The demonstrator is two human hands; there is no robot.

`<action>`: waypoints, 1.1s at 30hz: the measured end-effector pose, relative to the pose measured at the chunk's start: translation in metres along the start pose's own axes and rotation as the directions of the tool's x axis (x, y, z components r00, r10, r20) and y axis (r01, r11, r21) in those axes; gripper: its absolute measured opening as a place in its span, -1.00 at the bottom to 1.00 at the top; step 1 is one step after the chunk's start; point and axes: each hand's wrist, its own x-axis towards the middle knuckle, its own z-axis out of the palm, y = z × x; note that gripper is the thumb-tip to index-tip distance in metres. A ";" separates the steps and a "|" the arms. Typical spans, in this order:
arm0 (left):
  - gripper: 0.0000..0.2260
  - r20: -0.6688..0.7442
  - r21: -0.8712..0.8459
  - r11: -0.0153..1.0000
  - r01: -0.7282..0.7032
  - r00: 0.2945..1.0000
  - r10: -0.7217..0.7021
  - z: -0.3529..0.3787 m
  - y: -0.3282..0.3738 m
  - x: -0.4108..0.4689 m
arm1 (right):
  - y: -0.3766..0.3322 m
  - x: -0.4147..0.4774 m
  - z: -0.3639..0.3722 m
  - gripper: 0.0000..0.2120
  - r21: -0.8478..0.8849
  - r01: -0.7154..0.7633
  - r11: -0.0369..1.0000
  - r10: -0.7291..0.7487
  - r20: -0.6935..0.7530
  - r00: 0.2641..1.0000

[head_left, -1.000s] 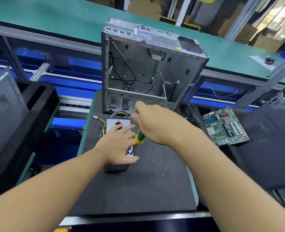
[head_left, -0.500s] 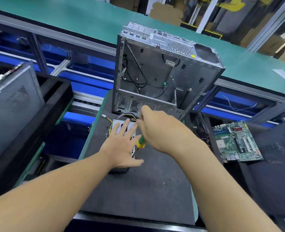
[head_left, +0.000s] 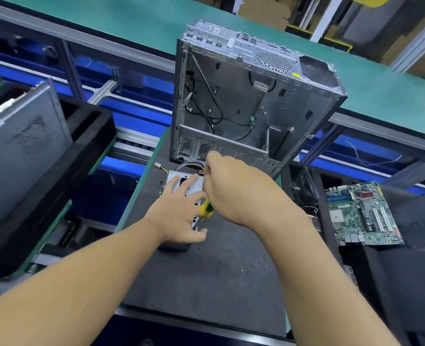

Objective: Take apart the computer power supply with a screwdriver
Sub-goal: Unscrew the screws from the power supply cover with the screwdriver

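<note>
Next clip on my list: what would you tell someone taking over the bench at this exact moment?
Left hand: flat on the power supply, steadying it on the dark mat.
Right hand: grips the yellow-green screwdriver at the unit's far right corner; tip hidden.
Done: supply lies outside the gutted case behind it.
Left: cover still on; remove screws, open it.

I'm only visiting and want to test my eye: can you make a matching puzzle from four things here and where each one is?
Things: 1 power supply; 2 screwdriver; 3 computer case; 4 motherboard.
Places: a upright at the far end of the dark mat; b lying right of the mat; c under the left hand; d gripped in the right hand.
Pairs: 1-c, 2-d, 3-a, 4-b.
</note>
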 end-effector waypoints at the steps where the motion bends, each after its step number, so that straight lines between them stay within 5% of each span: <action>1: -0.74 0.016 -0.012 1.000 0.015 1.000 -0.015 0.000 0.001 0.000 | 0.000 -0.001 0.001 -0.91 0.011 0.007 1.000 -0.007 0.001 1.000; 5: -0.83 0.080 0.036 0.998 0.049 0.995 -0.052 0.004 0.000 0.000 | 0.004 -0.006 -0.003 -0.92 0.122 0.021 0.992 -0.029 0.064 0.998; 11: -0.63 0.003 -0.001 1.000 0.014 1.000 -0.014 0.002 0.000 0.002 | -0.001 -0.001 0.002 -0.74 0.104 -0.008 0.995 0.007 0.006 1.000; 15: -0.74 0.122 0.024 0.999 0.038 0.992 -0.040 -0.001 0.000 0.003 | 0.001 0.004 0.004 -0.96 0.083 0.096 0.992 -0.093 -0.038 0.995; 19: -0.49 0.238 0.111 0.991 0.069 0.967 -0.094 -0.005 0.000 0.005 | 0.006 0.002 -0.007 -0.86 0.184 0.131 0.974 -0.159 0.145 0.977; 22: -0.52 0.186 -0.001 0.994 0.112 0.976 -0.110 -0.005 0.000 0.004 | 0.001 0.001 -0.004 -0.89 0.121 0.138 0.983 -0.150 0.097 0.984; 25: -0.28 0.234 0.136 0.988 0.074 0.967 -0.105 -0.005 -0.001 0.006 | -0.003 0.006 -0.001 -0.72 0.095 0.089 0.992 -0.091 0.021 0.996; 27: -0.23 0.257 0.181 0.980 0.080 0.958 -0.126 -0.004 -0.002 0.006 | -0.002 0.010 -0.001 -0.83 0.087 0.109 0.990 -0.109 -0.007 0.994; 33: -0.29 0.191 0.007 0.993 0.121 0.974 -0.120 -0.006 0.000 0.003 | -0.003 0.011 -0.009 -0.91 0.168 0.111 0.980 -0.132 0.120 0.984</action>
